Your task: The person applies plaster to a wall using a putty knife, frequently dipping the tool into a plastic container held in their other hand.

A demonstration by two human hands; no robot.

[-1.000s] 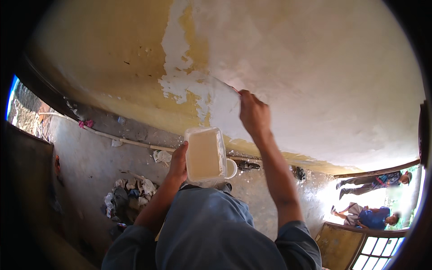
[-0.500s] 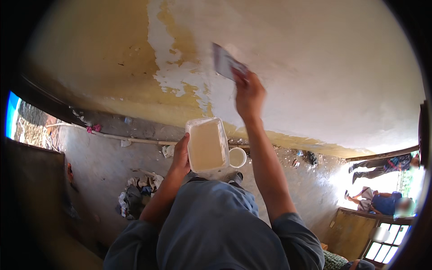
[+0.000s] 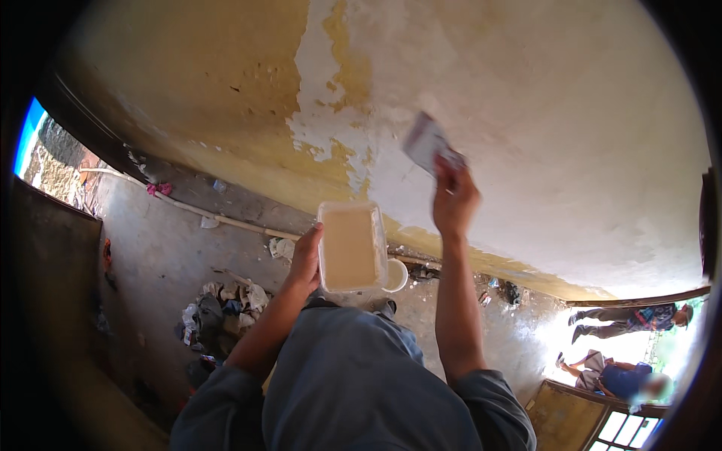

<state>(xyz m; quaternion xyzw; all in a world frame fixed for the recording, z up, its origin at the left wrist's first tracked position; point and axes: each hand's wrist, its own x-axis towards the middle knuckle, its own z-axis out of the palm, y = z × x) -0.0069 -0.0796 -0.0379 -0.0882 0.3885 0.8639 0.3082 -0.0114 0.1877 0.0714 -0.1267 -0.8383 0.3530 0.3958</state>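
Observation:
My left hand grips a rectangular clear plastic container of beige liquid in front of my body. A round white bucket stands below it, partly hidden by the container. My right hand, fingers closed on a flat scraper with a blurred grey blade, is raised in front of the wall. The wall is white on the right, with flaking yellow paint and white patches toward the left. I cannot tell whether the blade touches it.
A long pale pole lies along the wall's foot. A pile of rags and litter is on the floor at left. At right, a bright doorway holds one standing person and one seated person, beside a window. Another opening is at left.
My right hand has moved right; the scraper, edge-on earlier, shows its flat face, tilted. My left hand still holds the container. The view has shifted slightly.

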